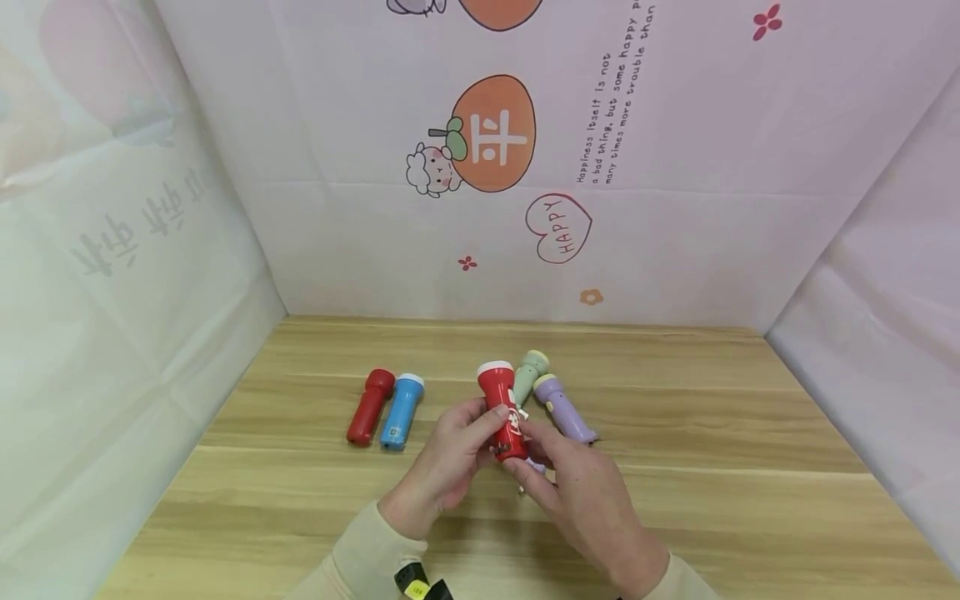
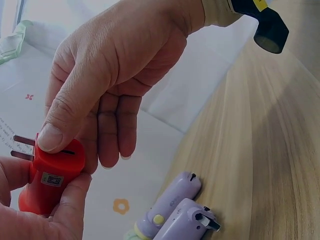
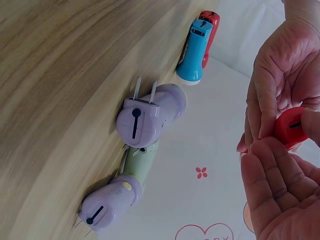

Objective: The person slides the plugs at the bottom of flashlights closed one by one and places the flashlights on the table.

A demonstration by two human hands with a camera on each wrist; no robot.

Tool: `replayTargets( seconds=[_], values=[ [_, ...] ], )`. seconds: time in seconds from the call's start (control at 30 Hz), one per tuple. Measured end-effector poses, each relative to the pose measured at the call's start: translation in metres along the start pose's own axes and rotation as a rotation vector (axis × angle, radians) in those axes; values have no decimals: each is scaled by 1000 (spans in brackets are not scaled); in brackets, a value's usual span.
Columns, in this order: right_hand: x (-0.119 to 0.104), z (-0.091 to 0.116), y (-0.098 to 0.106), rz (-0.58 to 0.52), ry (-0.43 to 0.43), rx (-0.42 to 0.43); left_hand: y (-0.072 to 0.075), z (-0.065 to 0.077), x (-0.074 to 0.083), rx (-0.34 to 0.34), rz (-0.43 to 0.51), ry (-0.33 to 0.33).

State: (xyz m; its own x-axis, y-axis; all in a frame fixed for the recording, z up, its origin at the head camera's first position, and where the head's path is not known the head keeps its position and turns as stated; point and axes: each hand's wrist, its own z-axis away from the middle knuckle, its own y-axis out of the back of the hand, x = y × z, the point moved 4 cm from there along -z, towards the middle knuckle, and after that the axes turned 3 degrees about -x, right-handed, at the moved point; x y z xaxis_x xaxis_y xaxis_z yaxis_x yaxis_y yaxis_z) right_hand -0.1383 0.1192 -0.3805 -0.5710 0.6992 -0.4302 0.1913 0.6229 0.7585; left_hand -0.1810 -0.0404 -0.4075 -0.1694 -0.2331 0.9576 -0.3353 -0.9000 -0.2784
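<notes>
A red flashlight (image 1: 497, 385) with a white rim is held between both hands above the table. My left hand (image 1: 453, 454) grips it from the left; in the left wrist view the thumb presses near its tail end, where two metal plug prongs (image 2: 22, 146) stick out. My right hand (image 1: 588, 492) pinches its body from the right. Behind and below the hands lie a green flashlight (image 1: 530, 372) and a purple flashlight (image 1: 566, 412). Another purple flashlight (image 3: 142, 117), its prongs raised, is mostly hidden under the hands in the head view.
To the left on the wooden table (image 1: 262, 500), a dark red flashlight (image 1: 369, 408) and a blue flashlight (image 1: 402, 412) lie side by side. Printed white cloth (image 1: 360, 250) walls the table at the back and on both sides.
</notes>
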Motion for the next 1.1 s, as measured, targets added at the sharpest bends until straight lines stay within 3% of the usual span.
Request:
replayTargets(
  seconds=[0.77,1.1],
  values=[
    [0,3,3,-4,83,45,-6,3,4,-26,31,-6],
    [-3,1,4,1,56,31,-6,5,5,-28,33,-6]
  ],
)
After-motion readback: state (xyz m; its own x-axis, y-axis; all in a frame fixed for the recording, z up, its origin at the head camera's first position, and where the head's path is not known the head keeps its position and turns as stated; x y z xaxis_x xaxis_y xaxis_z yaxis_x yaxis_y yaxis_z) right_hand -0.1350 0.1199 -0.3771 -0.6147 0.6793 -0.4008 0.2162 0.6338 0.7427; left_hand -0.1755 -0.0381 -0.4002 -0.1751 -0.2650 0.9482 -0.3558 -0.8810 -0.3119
